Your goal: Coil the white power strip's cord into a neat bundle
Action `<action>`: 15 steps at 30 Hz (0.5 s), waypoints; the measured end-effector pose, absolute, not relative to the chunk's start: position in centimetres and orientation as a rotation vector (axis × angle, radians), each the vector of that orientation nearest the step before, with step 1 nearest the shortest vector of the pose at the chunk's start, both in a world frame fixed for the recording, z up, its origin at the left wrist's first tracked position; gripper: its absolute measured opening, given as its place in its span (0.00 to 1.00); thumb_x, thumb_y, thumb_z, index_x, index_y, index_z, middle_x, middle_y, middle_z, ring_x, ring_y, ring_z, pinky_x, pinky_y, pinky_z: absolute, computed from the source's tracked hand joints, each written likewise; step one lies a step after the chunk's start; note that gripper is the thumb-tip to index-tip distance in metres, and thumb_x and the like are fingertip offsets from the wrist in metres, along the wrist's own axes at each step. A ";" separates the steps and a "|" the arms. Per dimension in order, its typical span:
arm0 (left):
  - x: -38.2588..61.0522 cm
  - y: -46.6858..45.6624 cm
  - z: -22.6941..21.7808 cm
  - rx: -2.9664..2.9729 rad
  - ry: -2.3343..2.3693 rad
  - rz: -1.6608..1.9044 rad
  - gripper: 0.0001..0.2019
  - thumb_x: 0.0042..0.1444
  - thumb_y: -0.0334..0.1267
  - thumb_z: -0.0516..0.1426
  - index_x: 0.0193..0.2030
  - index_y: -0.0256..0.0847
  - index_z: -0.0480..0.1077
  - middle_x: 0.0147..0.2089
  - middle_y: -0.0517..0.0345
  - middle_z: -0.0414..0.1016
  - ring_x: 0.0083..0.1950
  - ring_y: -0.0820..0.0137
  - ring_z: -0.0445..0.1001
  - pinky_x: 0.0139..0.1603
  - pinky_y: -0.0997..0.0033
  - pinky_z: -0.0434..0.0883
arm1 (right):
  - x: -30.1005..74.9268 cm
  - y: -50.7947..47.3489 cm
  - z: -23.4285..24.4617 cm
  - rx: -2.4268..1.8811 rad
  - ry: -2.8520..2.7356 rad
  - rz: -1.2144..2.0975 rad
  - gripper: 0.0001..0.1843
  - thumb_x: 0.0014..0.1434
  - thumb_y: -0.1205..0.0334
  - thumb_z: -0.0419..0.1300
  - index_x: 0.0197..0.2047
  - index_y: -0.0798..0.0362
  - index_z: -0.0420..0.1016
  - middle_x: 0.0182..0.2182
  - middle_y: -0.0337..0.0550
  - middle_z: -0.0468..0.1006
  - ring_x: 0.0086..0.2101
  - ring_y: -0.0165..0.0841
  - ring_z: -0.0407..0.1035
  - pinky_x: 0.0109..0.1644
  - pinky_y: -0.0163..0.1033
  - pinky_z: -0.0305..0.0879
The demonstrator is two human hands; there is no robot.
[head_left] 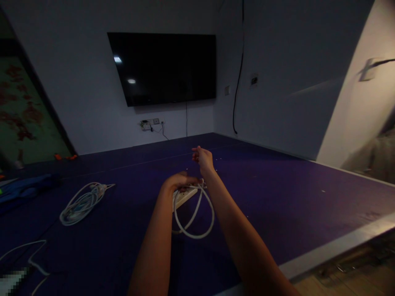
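Observation:
My left hand (pixel 179 182) is closed over a white power strip (pixel 185 196) and holds it above the dark purple floor mat (pixel 277 185). The strip's white cable (pixel 194 218) hangs below it in a loop between my forearms. My right hand (pixel 202 157) is raised just beyond the left one, fingers curled together. It seems to pinch the cable's far end, but the dim light hides what is in it.
A coiled white cable bundle (pixel 82 202) lies on the mat at the left. More white cord (pixel 27 255) runs along the lower left. A dark television (pixel 165 68) hangs on the far wall above wall sockets (pixel 151 122). The mat's pale edge (pixel 333 246) is at the right.

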State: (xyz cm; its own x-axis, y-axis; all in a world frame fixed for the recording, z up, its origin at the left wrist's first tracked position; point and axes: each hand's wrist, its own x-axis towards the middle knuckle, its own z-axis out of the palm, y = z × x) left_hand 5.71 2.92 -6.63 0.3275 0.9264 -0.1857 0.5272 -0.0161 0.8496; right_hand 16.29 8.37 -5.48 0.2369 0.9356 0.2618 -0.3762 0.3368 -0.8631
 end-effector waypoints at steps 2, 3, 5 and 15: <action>5.8 2.9 -6.7 1.644 1.357 0.598 0.18 0.38 0.50 0.65 0.17 0.37 0.67 0.11 0.66 0.55 0.13 0.79 0.50 0.16 0.73 0.46 | 16.9 8.5 -5.4 -0.805 -0.953 0.983 0.16 0.61 0.57 0.51 0.28 0.57 0.73 0.15 0.35 0.67 0.15 0.23 0.60 0.23 0.29 0.59; 5.8 2.9 -6.7 1.610 1.366 0.635 0.18 0.38 0.50 0.65 0.18 0.37 0.67 0.12 0.66 0.55 0.14 0.79 0.51 0.16 0.74 0.46 | 17.4 8.6 -5.3 -0.853 -0.999 0.941 0.16 0.61 0.57 0.51 0.29 0.58 0.73 0.15 0.36 0.68 0.15 0.23 0.61 0.23 0.29 0.59; 5.7 3.1 -6.7 1.527 1.357 0.714 0.18 0.38 0.50 0.64 0.18 0.37 0.66 0.13 0.66 0.57 0.15 0.79 0.52 0.16 0.75 0.47 | 18.7 8.8 -5.2 -1.001 -1.142 0.811 0.15 0.59 0.57 0.54 0.28 0.57 0.74 0.17 0.37 0.70 0.16 0.24 0.62 0.23 0.29 0.59; 3.2 4.6 -7.3 1.237 1.295 0.986 0.18 0.45 0.50 0.62 0.20 0.37 0.67 0.13 0.65 0.56 0.14 0.81 0.51 0.16 0.76 0.46 | 21.4 7.0 -4.9 -1.263 -1.659 1.274 0.15 0.58 0.55 0.58 0.27 0.57 0.74 0.19 0.44 0.76 0.18 0.28 0.68 0.23 0.31 0.65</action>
